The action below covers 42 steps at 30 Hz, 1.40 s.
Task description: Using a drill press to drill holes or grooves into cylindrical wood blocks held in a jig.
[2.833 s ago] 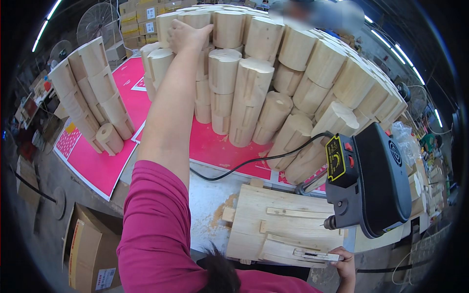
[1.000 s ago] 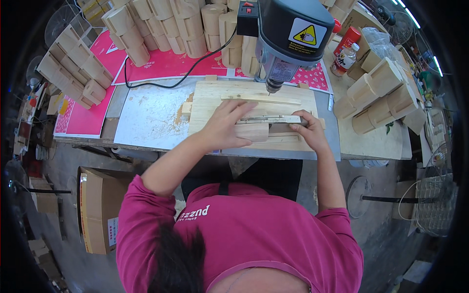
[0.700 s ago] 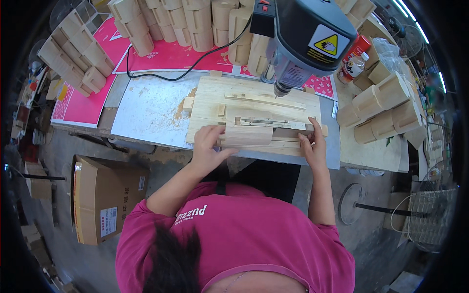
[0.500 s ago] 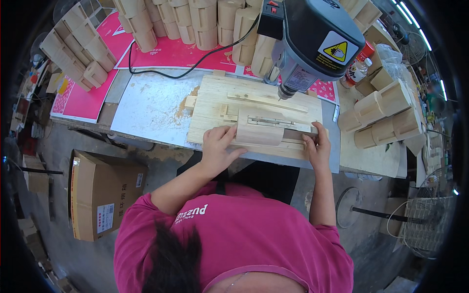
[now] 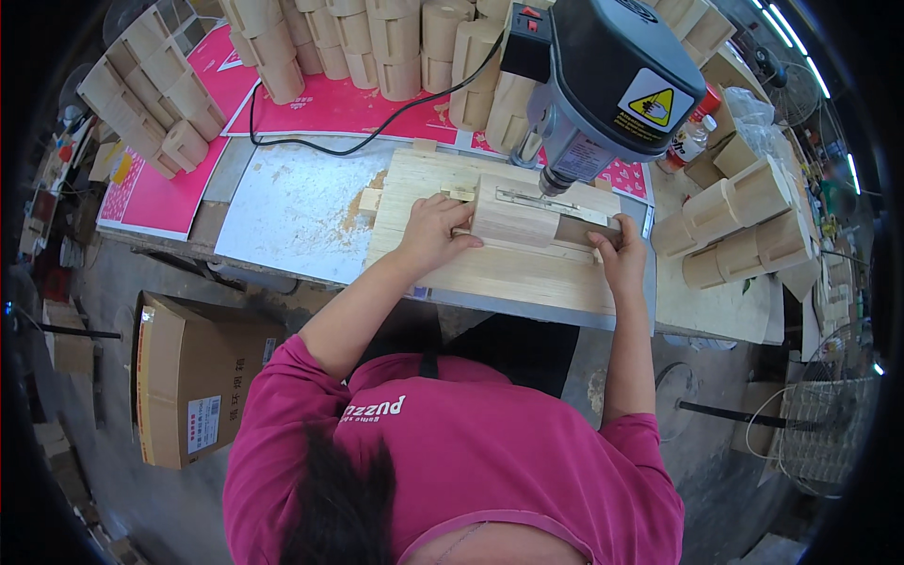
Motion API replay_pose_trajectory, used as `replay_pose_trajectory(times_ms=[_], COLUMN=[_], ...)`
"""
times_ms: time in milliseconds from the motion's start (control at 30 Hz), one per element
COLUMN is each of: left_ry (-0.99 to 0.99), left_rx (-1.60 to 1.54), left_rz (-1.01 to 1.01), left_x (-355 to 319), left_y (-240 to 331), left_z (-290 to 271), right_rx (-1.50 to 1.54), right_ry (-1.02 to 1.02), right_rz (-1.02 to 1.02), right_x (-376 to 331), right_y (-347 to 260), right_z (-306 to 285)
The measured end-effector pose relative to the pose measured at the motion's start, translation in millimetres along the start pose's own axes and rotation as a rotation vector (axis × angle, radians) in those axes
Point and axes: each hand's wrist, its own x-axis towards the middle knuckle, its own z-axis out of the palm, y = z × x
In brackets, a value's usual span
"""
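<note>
Two bare hands are working at the wooden piece in front of you. Your right hand [image 5: 620, 256] is pinching, between thumb and fingers, the right end of a long, narrow, pale slotted strip [image 5: 593, 217] that is sticking out past a pale, rounded wooden block [image 5: 513, 217]. Your left hand [image 5: 441, 233] is resting its fingers against the block's left end, and this grip is staying spread, the thumb pointing away from the fingers along the near corner. The block is lying lengthwise between your hands, its slotted top facing up, over a flat, pale wooden board [image 5: 508, 281]. A dark, flat piece [image 5: 574, 229] is showing beside the strip at the block's right end.

Just above the block's far side, the metal chuck [image 5: 556, 181] of a black and grey drill press [image 5: 612, 80] is pointing down; you are not able to tell from this angle whether its tip is touching anything. To the left, a white sheet dusted with sawdust [image 5: 292, 207] is covering part of the grey bench [image 5: 218, 202]. Behind it, a black cord [image 5: 377, 135] is curving across bright pink printed sheets [image 5: 330, 113]. Stacked pale wooden cylinders [image 5: 395, 56] are standing along the far side, and a brown cardboard box [image 5: 188, 339] is sitting below, left of you.
</note>
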Motion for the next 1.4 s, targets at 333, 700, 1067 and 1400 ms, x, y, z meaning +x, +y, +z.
replay_pose_trajectory(times_ms=[333,700,1067,1400], left_ry=[-0.031,-0.021,0.057,-0.020], left_rx=[-0.049,-0.065,-0.094,-0.102], left_rz=[-0.006,0.009,0.081,0.035], left_x=[-3.7,-2.3,1.4,-0.9], left_y=[-11.2,-16.9,-8.9,-13.1], left_z=[1.4,0.2,-4.4,-1.5], right_rx=[-0.003,0.114,-0.135,0.078], right_ry=[-0.086,0.228,0.315,0.335], right_rz=[-0.015,-0.379,-0.591,-0.575], right_x=[-2.6,114.2,43.6,-22.5], right_y=[-15.1,-150.5,-171.3,-90.1], right_z=[-5.3,-102.9,-69.5,-11.3])
